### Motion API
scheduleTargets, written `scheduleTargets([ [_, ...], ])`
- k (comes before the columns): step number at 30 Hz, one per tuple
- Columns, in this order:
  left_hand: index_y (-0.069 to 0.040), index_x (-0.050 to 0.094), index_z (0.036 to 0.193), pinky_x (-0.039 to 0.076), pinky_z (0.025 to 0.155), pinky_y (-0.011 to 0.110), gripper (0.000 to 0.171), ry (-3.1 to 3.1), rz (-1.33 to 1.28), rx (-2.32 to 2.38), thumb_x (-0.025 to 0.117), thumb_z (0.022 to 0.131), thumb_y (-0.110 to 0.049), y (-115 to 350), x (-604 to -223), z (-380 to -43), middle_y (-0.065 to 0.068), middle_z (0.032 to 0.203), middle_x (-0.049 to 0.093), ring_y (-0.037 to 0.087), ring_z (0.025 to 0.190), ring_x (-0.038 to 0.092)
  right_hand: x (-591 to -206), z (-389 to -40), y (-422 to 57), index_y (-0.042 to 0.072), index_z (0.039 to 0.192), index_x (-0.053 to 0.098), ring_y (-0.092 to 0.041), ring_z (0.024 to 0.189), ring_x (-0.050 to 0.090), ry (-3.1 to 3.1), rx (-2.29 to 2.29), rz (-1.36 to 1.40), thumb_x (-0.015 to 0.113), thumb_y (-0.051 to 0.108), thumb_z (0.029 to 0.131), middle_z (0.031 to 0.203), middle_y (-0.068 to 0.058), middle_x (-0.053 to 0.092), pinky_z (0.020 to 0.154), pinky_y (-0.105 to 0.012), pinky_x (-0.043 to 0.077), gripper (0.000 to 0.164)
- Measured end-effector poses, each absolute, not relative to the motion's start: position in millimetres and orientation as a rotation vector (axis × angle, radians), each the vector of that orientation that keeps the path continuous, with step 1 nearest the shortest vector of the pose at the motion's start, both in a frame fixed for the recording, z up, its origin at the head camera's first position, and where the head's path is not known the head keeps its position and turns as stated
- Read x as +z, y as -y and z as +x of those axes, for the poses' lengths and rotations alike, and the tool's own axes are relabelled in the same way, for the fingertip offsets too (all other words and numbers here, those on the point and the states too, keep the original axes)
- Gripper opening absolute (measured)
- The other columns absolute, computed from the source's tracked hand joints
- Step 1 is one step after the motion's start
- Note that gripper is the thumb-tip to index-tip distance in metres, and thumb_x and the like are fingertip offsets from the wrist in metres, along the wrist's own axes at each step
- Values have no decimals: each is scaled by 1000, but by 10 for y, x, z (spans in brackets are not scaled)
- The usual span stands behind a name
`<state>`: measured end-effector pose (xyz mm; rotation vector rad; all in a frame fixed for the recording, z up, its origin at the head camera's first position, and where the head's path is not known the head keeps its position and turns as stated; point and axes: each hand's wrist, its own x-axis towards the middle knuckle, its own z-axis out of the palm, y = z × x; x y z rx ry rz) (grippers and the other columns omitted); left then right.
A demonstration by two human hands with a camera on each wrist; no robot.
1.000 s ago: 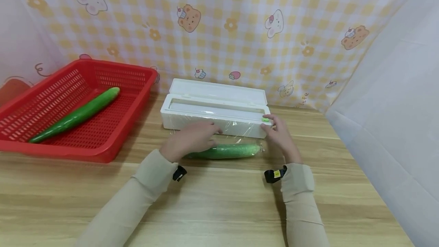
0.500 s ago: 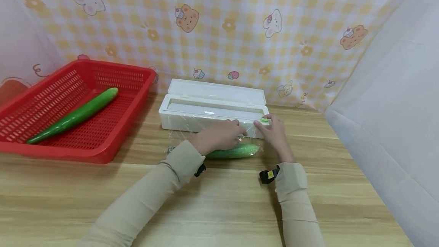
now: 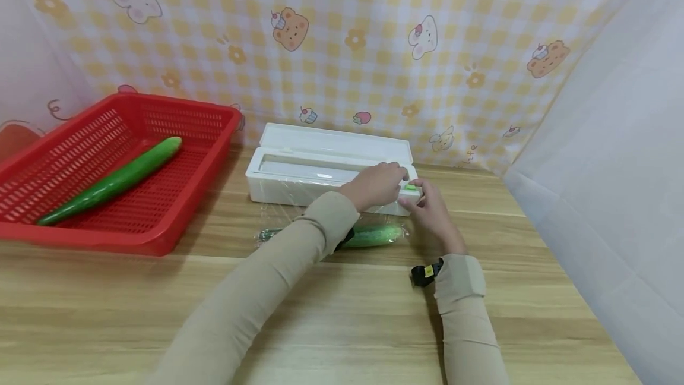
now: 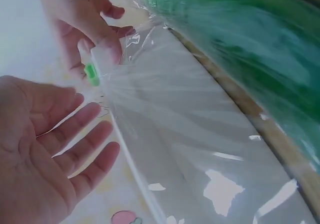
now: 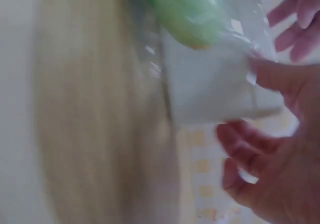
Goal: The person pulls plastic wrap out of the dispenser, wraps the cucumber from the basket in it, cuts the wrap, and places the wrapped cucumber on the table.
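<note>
A white cling film dispenser [image 3: 283, 191] stands with its lid tipped back. Clear cling film [image 4: 165, 109] runs over its front face to a cucumber [image 3: 379, 235] lying before it, wrapped in film. My right hand [image 3: 435, 212] grips the dispenser's right end, thumb on the front and fingers round the end, beside the green slider [image 3: 409, 187]. Over the dispenser's right part is my left hand [image 3: 376, 184], near the slider. In the left wrist view the left hand's fingers [image 4: 82, 149] are spread and loosely bent, holding nothing. The left forearm hides part of the cucumber.
A red plastic basket [image 3: 160, 236] stands at the left with another cucumber [image 3: 120, 180] inside. Behind the dispenser hangs a checked curtain [image 3: 342, 64]. A white sheet [image 3: 604, 153] bounds the wooden table [image 3: 374, 319] at the right.
My left hand has moved right and up, from over the cucumber and film to the dispenser's right part near the slider. The right hand stays at the dispenser's end.
</note>
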<state>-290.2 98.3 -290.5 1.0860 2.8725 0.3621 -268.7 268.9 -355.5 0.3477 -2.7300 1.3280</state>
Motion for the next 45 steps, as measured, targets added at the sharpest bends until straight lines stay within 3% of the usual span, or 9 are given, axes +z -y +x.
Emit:
scheduleTargets([
  [4,-10,59,122,47,88,28,32,-2814,1018,462,46,93,-6,-1061,-2898,-2974,3,122,60,15,105,56,-3490,-2642,-2677,1,129,37,-27,92,50,2783,1470,283,57,14,91,121,-20,41,74,-29,43,45],
  [10,-13,64,116,48,84,29,27,-2785,967,501,58,91,-20,-1121,-2865,-3014,-1,118,62,12,99,57,-3438,-2674,-2558,-2,123,41,-29,94,52,2791,1329,80,55,28,93,123,-24,47,77,-32,42,45],
  [15,-12,67,97,41,64,24,14,-2816,965,475,55,91,-17,-1179,-2829,-3033,-1,95,63,10,73,49,-3449,-2724,-2567,-2,124,39,-39,109,52,2794,1332,39,55,22,94,133,-27,43,85,-37,45,41],
  [19,-14,66,93,43,64,25,13,-2868,974,381,56,93,-24,-1258,-2821,-3027,-4,91,62,10,72,49,-3440,-2729,-2593,0,131,34,-38,114,48,2772,1438,18,54,16,93,136,-26,40,85,-35,44,46],
  [24,-16,66,100,51,73,33,17,-2971,966,216,56,93,-28,-1354,-2839,-3034,-2,98,65,13,80,56,-3415,-2724,-2556,1,131,30,-32,110,45,2664,1684,-106,55,9,89,132,-28,37,89,-36,40,49],
  [31,-16,66,99,51,75,34,13,-2994,984,131,58,90,-19,-1356,-2852,-3073,-2,99,65,15,81,57,-3398,-2716,-2479,2,128,33,-23,99,47,2573,1812,-209,53,4,87,121,-22,43,93,-40,39,45],
  [37,-17,66,102,52,75,35,17,-3016,1004,48,57,91,-27,-1323,-2869,-3104,-1,98,65,15,81,58,-3408,-2719,-2456,1,124,36,-16,89,51,2555,1810,-217,53,2,87,118,-22,47,87,-34,42,41],
  [45,-16,67,93,52,73,35,11,-3004,983,132,59,89,-22,-1186,-2869,-3155,-1,93,65,15,80,58,-3400,-2725,-2429,-1,122,41,-11,84,48,2551,1801,-214,55,5,88,113,-16,46,78,-28,43,38],
])
